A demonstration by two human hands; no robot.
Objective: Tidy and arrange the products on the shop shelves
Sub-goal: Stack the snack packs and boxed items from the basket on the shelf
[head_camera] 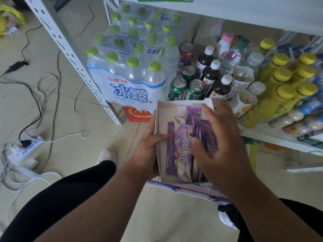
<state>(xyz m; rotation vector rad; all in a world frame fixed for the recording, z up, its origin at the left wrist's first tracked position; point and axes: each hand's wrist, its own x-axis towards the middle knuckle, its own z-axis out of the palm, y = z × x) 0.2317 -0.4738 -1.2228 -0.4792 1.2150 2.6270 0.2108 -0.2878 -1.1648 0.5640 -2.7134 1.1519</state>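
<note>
An open white cardboard box [183,103] is held low in front of the bottom shelf. Several purple snack sachets [181,145] lie inside it, lengthwise. My left hand [148,151] grips the box's left wall, thumb inside touching a sachet. My right hand [218,142] reaches into the box from the right, fingers spread over the sachets on that side; whether it pinches one is hidden by the hand and blur.
The bottom shelf [279,138] holds green cans [178,88], dark juice bottles [210,74], clear tea bottles and yellow-capped bottles [283,95]. A shrink-wrapped pack of water bottles [129,70] stands on a red box left of them. Cables and a power strip [26,149] lie on the floor at left.
</note>
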